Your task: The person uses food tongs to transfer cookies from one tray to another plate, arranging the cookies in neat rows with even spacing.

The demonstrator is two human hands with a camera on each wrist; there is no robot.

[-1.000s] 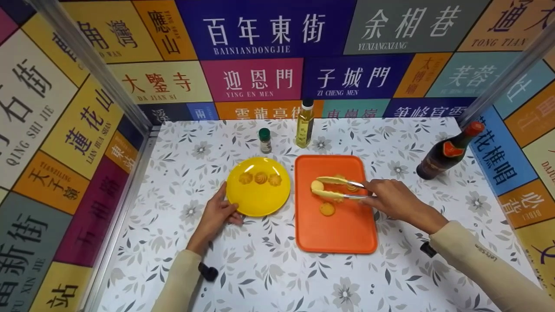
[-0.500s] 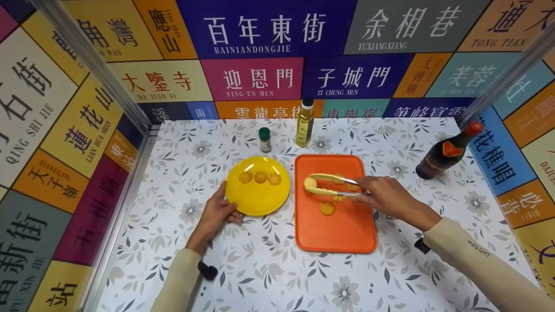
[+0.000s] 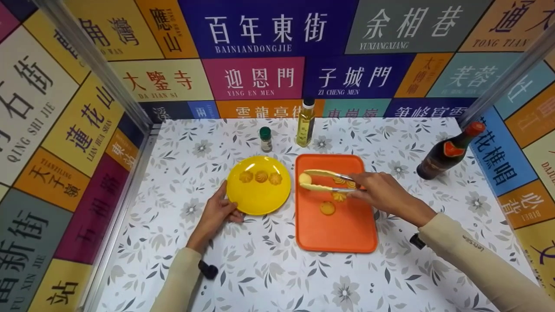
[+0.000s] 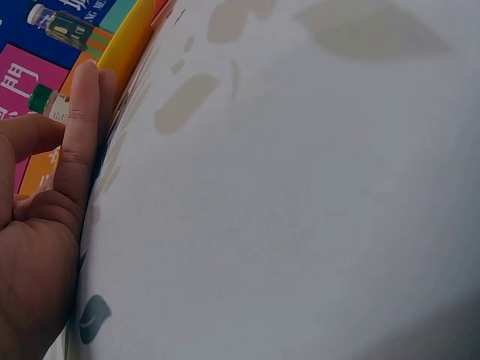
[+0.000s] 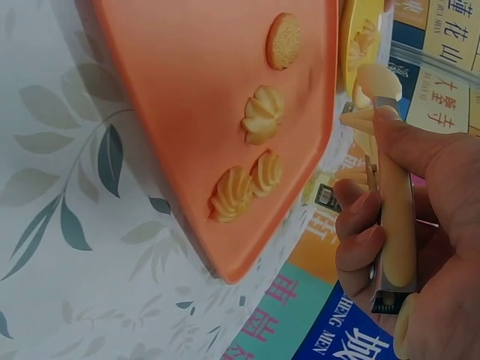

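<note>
My right hand (image 3: pixel 381 193) grips a pair of tongs (image 3: pixel 325 188) with cream tips and metal arms. Between the tips sits a pale round cookie (image 3: pixel 305 179), held above the left edge of an orange tray (image 3: pixel 336 236). On the tray lie a round flat cookie (image 3: pixel 327 208), a flower-shaped cookie (image 5: pixel 263 115) and two swirled cookies, partly covered by the tongs in the head view. My left hand (image 3: pixel 221 208) holds the lower left rim of a yellow plate (image 3: pixel 258 201), thumb on the rim. Three cookies (image 3: pixel 261 177) sit in a row on the plate.
A small green-capped jar (image 3: pixel 266 139) stands behind the plate, and a slim oil bottle (image 3: pixel 305 123) behind the tray. A large dark bottle (image 3: pixel 448 151) with a red cap stands at the right. Printed panels wall the flowered tabletop (image 3: pixel 260 268) at the back and sides.
My right hand has moved left with the tongs and the round cookie, from above the tray's upper middle to its left edge. The left hand and plate stay nearly still.
</note>
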